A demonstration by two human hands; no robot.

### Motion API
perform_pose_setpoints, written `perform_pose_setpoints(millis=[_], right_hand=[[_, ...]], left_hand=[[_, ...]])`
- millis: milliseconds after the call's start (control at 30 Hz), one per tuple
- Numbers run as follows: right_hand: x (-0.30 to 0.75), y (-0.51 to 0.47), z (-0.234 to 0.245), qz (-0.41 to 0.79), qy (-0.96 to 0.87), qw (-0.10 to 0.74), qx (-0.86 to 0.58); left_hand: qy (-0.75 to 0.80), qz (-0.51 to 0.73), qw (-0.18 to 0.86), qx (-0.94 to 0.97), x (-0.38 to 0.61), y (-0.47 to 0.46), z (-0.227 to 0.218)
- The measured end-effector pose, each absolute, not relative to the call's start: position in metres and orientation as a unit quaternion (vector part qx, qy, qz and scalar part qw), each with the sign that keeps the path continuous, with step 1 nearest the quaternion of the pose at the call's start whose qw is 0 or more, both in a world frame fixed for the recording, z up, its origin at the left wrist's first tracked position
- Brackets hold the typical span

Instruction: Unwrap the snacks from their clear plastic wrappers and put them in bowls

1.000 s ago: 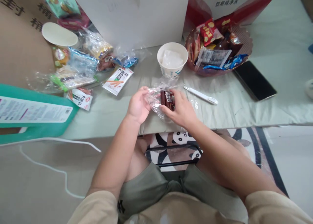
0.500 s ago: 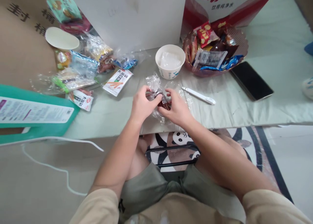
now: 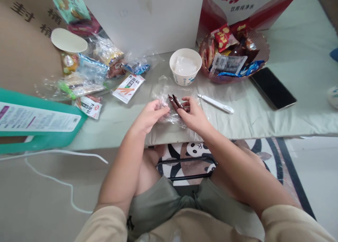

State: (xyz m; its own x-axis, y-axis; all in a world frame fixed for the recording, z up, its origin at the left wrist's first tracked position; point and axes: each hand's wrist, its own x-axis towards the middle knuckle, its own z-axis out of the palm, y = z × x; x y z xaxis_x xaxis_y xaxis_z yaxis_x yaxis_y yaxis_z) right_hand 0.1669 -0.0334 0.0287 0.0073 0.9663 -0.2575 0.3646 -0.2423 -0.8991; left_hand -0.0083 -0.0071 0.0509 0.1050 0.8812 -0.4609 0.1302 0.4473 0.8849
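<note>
Found on the near side of the white round paper bowl [image 3: 185, 67]: small, glossy dark-brown wrapped packets [image 3: 174, 103]. Gripped by fingers of right hand [image 3: 194, 116]. Placed against crinkled clear plastic film [image 3: 173, 120]: left hand [image 3: 149, 117], fingers curled; cannot tell whether gripping. Judged light, slippery, possibly crushable; best held along long edges.

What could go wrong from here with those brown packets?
The clear plastic around the brown packets might snag and drag along with them. The right hand could knock the slim white tool beside it. A careless forward reach might tip the paper cup just beyond.
</note>
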Motion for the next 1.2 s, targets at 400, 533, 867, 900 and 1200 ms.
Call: perform_pose_setpoints(millis=[400,533,867,900,1200], right_hand=[[0.179,-0.028,0.028,0.586,-0.388,0.493,-0.512],[0.195,-0.030,0.031,0.555,-0.380,0.546,-0.499],[0.296,0.011,0.112,0.154,-0.521,0.458,-0.703],[0.310,0.028,0.123,0.100,-0.513,0.432,-0.736],[0.349,0.110,0.136,0.040,-0.537,0.092,-0.837]], left_hand=[[0.586,0.434,0.617,0.295,0.009,-0.002,0.062],[0.603,0.456,0.595,0.272,0.008,0.004,0.057],[0.572,0.416,0.632,0.316,0.023,0.008,0.061],[0.565,0.413,0.638,0.322,0.024,0.008,0.061],[0.545,0.409,0.660,0.315,0.022,0.011,0.064]])
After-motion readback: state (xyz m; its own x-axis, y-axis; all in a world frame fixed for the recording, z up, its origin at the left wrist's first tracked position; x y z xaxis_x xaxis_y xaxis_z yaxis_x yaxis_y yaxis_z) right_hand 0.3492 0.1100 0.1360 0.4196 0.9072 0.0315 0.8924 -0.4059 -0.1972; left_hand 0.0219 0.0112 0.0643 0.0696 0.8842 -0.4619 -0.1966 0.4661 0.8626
